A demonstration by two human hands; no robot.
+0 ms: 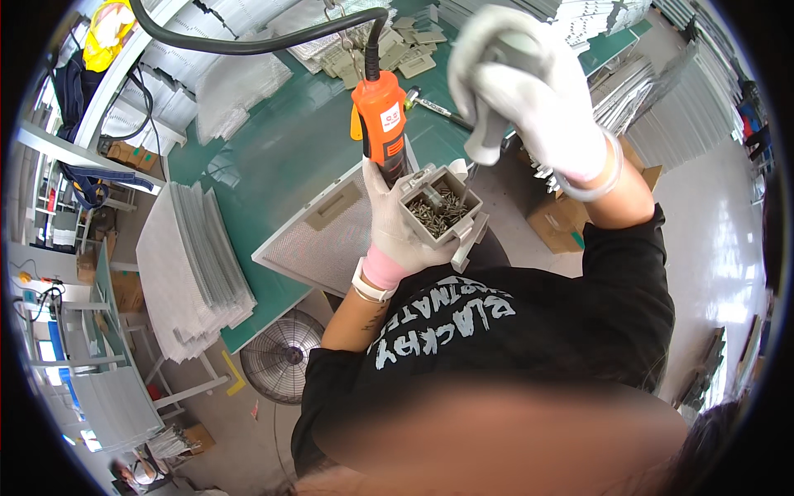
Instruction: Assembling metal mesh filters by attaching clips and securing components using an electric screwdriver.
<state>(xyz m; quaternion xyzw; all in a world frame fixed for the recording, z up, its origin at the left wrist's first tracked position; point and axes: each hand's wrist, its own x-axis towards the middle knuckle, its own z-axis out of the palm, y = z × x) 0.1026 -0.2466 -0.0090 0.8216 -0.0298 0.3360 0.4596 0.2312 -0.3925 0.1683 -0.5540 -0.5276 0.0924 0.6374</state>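
Note:
My left hand [389, 221], in a white glove with a pink cuff, is wrapped round a grey open box [473, 198] full of small metal screws [440, 213]. Right beside it, an orange electric screwdriver [385, 120] hangs upright on a black cable, its dark lower end behind the box. Beneath that hand, a framed metal mesh panel [327, 236] lies over the green table's edge. My right hand [529, 99], also gloved, is raised at the upper right and smeared by motion. Its fingers curl round a grey piece [488, 140] whose kind I cannot make out.
A stack of mesh panels [186, 264] stands at the left of the green table [252, 132]. Grey plastic parts [409, 50] and a hammer [438, 107] lie toward the back. Below stands a floor fan [285, 355]; a cardboard box [558, 221] is on the floor at right.

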